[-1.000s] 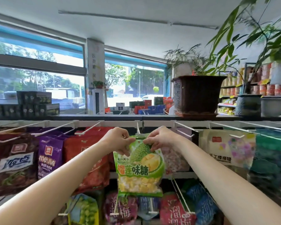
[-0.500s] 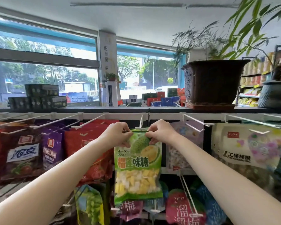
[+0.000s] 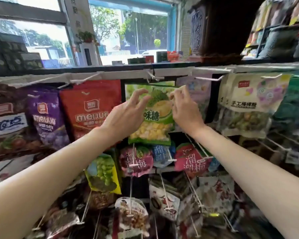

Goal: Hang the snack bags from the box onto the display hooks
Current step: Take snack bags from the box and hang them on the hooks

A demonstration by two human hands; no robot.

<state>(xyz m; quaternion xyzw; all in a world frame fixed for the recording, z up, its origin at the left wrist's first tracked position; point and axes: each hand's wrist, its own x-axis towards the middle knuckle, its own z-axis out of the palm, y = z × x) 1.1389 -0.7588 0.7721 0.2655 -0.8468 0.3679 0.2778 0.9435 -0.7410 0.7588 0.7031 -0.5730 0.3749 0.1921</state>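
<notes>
Bag (image 3: 151, 116): one green, on one hook (image 3: 151, 75) | left hand (image 3: 126, 116): fingers spread, released | right hand (image 3: 184, 109): fingers loose, released

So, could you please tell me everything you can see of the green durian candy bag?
The green durian candy bag is a glossy plastic pouch with a durian picture, white characters on a green band and a clear lower window showing pale yellow pieces. It hangs upright in the top row below a white display hook, between a red bag and a pale one. The left hand, fingers spread, overlaps its left side; the right hand is at its upper right corner.
</notes>
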